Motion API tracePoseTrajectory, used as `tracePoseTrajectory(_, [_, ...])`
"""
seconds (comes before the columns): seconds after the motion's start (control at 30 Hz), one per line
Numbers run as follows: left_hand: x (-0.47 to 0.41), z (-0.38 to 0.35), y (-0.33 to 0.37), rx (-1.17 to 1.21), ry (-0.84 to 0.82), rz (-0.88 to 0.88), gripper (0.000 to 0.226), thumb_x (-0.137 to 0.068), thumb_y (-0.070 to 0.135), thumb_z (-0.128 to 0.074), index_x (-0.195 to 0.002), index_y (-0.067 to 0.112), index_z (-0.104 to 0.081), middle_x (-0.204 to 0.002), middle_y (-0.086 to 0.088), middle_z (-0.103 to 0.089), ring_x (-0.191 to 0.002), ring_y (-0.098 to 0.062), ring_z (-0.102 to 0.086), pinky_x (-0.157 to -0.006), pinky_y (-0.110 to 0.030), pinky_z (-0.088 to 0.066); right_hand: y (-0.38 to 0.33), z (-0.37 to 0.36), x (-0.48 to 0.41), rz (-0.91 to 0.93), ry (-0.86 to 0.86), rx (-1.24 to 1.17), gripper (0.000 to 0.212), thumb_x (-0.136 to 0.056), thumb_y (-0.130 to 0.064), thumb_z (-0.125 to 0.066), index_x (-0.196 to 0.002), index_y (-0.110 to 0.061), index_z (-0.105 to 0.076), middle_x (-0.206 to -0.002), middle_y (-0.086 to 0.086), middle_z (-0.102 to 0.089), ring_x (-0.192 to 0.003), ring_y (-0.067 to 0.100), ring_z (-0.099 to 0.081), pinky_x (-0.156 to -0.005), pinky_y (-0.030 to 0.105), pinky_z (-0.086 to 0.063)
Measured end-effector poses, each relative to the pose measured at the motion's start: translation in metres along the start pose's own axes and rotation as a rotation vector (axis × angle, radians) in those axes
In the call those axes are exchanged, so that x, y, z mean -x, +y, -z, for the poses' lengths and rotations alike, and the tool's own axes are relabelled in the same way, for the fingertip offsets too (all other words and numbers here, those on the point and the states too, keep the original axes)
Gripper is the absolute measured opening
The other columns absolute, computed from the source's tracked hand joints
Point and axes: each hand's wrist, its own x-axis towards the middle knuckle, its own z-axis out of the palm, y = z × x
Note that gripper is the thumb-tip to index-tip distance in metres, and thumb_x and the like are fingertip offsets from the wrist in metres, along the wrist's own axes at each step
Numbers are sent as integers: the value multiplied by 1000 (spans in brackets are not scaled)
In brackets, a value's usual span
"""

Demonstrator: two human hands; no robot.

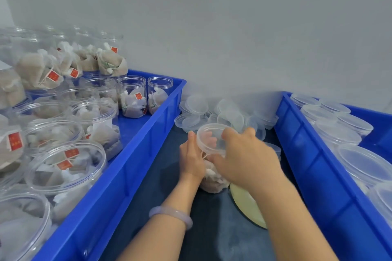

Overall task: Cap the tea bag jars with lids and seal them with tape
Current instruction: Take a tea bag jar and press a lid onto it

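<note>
The tea bag jar (212, 179) stands on the dark table between two crates. A clear lid (209, 140) sits tilted at its mouth, gripped at the rim by the right hand (246, 159). The left hand (192, 159) clasps the jar's left side. Loose lids (222, 112) are piled just behind the jar. To its left, a blue crate (148, 144) holds open filled jars (63, 165). To its right, another crate (307, 154) holds capped jars (339, 133).

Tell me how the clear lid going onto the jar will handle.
The lid looks like thin clear plastic: probably light, slightly flexible. Its smooth surface may slip in the right hand. Round and shallow, it could roll if dropped on edge.
</note>
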Motion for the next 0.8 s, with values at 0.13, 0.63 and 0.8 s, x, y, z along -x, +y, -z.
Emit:
tracePoseTrajectory(0.13, [-3,3,-3,-25,-32,-3,48,-102,25,-33,-76,5,-68,-72,-6,-69,-73,-21,-64,-71,-35,-51,17,9,-27,118,-62,-53,73,-68,-61,-69,-128,-27,-46,-137,8,-36,-134,28,-22,-101,38,-28])
tracePoseTrajectory(0.63, [0,1,2,-206,8,-37,44,-101,7,-41,-62,25,-43,-51,17,-50,-45,5,-43,-45,-6,-34,-6,-15,-27,47,-6,13,63,-85,-65,-39,-122,-15,-48,-121,7,-47,-107,33,-49,-73,36,-34])
tracePoseTrajectory(0.8, [1,5,0,17,-70,-22,56,-104,15,-27,-62,15,-64,-50,8,-63,-50,1,-58,-51,-13,-43,11,6,-38,141,-150,-70,81,-67,-64,-66,-134,-25,-42,-118,1,-38,-120,23,-36,-85,34,-37])
